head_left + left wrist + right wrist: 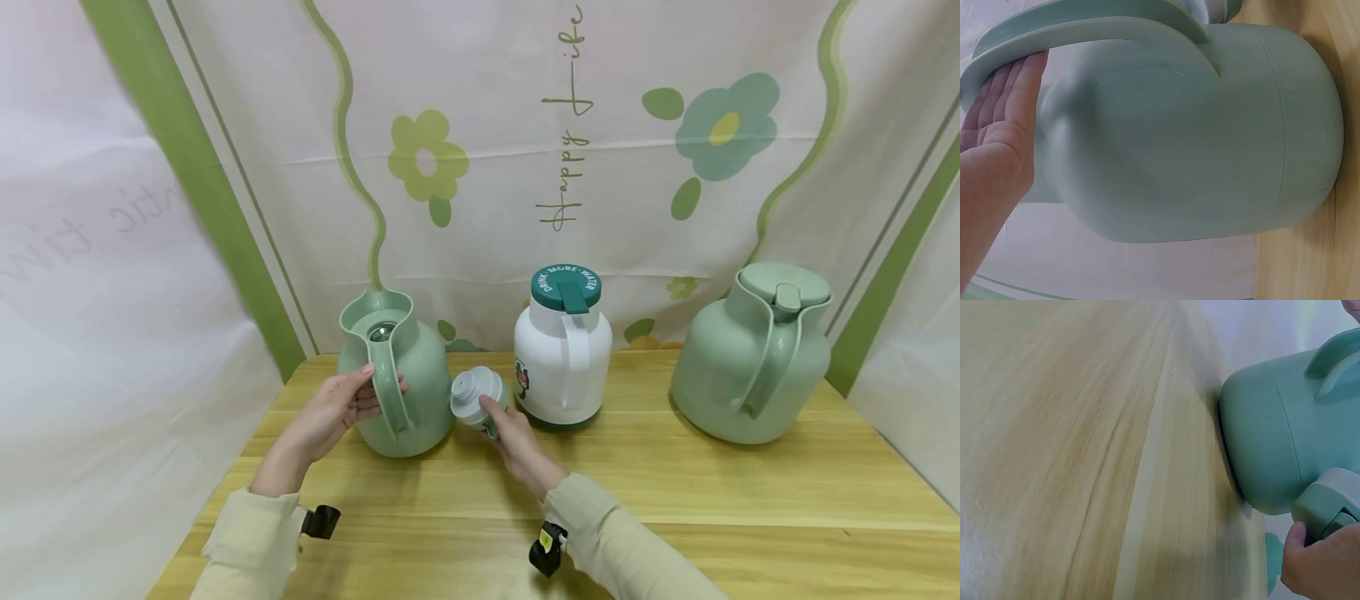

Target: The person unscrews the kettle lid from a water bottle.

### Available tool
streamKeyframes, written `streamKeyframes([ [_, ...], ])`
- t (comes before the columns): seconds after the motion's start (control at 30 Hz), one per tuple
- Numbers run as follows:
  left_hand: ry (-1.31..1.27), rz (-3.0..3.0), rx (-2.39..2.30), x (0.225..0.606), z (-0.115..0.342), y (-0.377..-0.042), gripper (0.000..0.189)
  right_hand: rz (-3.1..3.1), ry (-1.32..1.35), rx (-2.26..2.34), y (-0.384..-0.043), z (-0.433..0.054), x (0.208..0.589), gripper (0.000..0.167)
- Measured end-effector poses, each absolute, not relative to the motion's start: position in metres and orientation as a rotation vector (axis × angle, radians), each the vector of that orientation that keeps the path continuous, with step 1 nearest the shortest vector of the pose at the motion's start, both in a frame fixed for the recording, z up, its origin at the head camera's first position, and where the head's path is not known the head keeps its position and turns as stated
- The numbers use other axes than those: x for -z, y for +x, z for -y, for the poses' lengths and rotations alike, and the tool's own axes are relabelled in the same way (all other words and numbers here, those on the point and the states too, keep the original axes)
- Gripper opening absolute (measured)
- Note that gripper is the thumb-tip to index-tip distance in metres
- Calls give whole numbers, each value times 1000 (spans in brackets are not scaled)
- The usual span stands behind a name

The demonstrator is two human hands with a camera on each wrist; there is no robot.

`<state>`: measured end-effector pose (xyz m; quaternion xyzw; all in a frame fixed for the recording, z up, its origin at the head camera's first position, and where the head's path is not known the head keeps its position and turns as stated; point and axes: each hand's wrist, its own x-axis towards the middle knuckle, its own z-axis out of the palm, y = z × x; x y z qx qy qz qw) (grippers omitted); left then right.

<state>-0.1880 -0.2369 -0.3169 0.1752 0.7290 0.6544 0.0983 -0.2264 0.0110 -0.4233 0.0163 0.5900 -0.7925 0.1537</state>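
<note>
A pale green thermos jug [423,367] stands upright on the left of the table, its mouth uncovered and a metallic opening showing inside. My left hand [330,417] holds its handle [1129,28], the fingers passed behind it and the thumb on the near side. Just right of the jug, my right hand [517,442] grips a jug lid [480,392], tilted so its pale grey stopper underside faces up and left. In the right wrist view the lid's green side [1319,509] shows between thumb and fingers, overlapping the jug; the fingers are partly cut off.
Behind my right hand stands a white jug [562,358] with a dark green lid. Another pale green jug [742,375], lidded, stands at the far right. A printed curtain [487,242] hangs behind the wooden table [450,525].
</note>
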Motion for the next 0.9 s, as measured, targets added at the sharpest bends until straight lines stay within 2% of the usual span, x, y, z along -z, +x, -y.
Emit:
streamKeyframes([
  [0.13, 508, -2169, -1929, 317, 236, -188, 53, -1719, 87, 2264, -227, -11, 425, 62],
  [0.53, 509, -2183, -1919, 316, 236, -187, 60, -1736, 73, 2227, -229, -11, 434, 55],
  [0.9, 501, -2187, -1910, 316, 236, -187, 63, -1687, 199, 2277, -231, -7, 443, 71],
])
